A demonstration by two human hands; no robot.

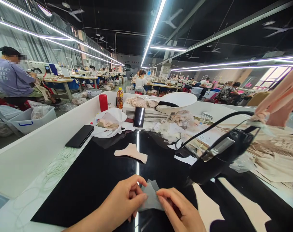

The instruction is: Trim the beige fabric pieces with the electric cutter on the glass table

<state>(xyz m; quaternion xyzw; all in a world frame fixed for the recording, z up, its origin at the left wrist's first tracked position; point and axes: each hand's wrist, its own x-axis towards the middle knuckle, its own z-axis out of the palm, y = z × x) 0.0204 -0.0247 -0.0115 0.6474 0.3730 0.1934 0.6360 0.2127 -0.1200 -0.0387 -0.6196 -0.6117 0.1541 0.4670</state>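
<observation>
The left hand (128, 197) and right hand (180, 206), nearest me in the head view, pinch opposite edges of a translucent piece (151, 197) over the black board (88, 180), fingers curled; I can't quite tell whether it touches down. I'd judge it mid-handling, not yet released, the beige cutout (131, 151) beyond lying apart.

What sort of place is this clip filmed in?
Most likely a garment-sewing workshop: there is what looks like a sewing machine at far left, heaped beige fabric at right, and a cut piece on the black work surface.
</observation>
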